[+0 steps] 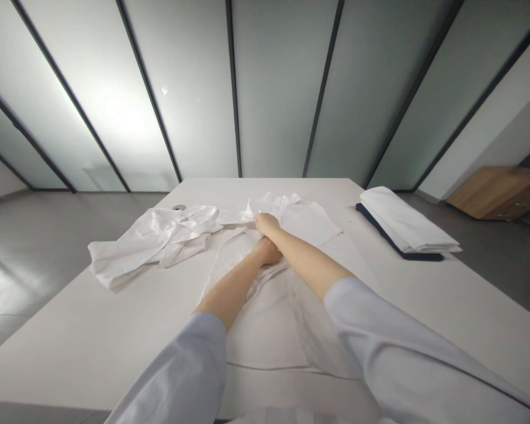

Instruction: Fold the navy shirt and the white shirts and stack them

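A thin white shirt lies spread on the white table in front of me, its lower edge toward me and its far end crumpled. My right hand is closed on a fold of its cloth near that far end, the fingertips pointing left. Just below and nearer to me, my left hand rests on the same shirt. My right forearm crosses close over it, and its fingers are hidden. To the left, a bunched white cloth piece reaches toward my right hand; whether it belongs to the shirt I cannot tell.
On the table's right side sits a folded white cloth on top of a dark navy folded cloth. A small round metal piece shows at the left far side. Beyond stand frosted glass panels and a wooden cabinet.
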### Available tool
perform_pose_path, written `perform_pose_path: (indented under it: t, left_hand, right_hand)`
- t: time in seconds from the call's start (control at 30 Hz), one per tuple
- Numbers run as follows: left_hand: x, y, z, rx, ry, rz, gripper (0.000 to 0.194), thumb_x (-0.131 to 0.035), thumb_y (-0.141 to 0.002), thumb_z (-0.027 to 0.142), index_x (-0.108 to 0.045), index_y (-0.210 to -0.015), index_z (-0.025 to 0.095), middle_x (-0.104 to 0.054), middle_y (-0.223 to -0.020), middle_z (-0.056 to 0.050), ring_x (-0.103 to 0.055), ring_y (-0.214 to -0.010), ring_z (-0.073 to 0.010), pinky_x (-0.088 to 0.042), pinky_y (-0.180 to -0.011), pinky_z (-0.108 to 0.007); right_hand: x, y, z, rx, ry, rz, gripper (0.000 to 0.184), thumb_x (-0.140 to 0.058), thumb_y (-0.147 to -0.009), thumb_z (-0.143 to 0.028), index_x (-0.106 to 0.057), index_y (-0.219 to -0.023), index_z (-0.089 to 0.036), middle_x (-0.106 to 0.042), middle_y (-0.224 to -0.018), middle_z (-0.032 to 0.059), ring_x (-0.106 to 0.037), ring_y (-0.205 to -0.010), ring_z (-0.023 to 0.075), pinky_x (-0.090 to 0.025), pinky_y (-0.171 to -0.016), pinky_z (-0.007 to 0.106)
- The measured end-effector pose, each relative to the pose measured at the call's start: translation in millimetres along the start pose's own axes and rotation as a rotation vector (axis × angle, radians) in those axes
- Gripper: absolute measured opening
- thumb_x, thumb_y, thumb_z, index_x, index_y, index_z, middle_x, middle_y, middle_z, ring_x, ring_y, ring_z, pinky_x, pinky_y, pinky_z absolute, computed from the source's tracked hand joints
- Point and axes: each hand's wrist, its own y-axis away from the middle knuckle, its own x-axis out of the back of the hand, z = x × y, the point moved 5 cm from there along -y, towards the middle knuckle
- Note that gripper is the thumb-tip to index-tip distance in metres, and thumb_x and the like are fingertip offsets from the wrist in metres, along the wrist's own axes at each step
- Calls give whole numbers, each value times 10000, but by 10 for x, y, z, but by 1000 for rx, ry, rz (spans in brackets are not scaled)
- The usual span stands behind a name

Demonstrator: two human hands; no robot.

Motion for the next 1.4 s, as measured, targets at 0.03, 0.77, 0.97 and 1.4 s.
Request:
perform_pose_path:
  t: [0.03,0.77,0.97,1.4]
  left_hand:
    - [0,13,3,-17,-1,-8,296,-567,-834,268,-671,-1097,181,-636,-1264,-108,-550,-1199,-291,-404,-1053,-369]
    - [12,53,-22,-42,-126,-62,435,-472,-899,417,-612,-1259,216,-480,-1469,-80,-453,-1332,-246,-357,-1106,-400]
    - [28,64,-21,-51,-137,-57,454,-455,-915,421,-586,-1286,193,-486,-1461,-98,-452,-1333,-245,-355,-1105,-386]
    - [277,55,-89,36,-219,135,435,-554,-804,217,-532,-1237,180,-446,-1434,-113,-472,-1257,-250,-434,-1014,-362]
  right_hand:
    - [94,-8,54,-14,-38,55,310,-468,-874,-146,-682,-1097,-175,-696,-1114,109,-618,-1090,241,-460,-950,353]
    - [632,1025,1698,34,421,51,664,-534,-760,-139,-449,-1413,-226,-506,-1424,121,-469,-1270,294,-377,-1030,419]
    - [704,820,1496,-115,398,-8,312,-531,-847,-320,-685,-1102,-227,-700,-1117,113,-638,-1026,273,-476,-839,344]
    - [1376,1670,2290,-477,-913,837,312,-626,-635,-303,-581,-927,-202,-650,-825,15,-609,-684,162,-491,-507,236]
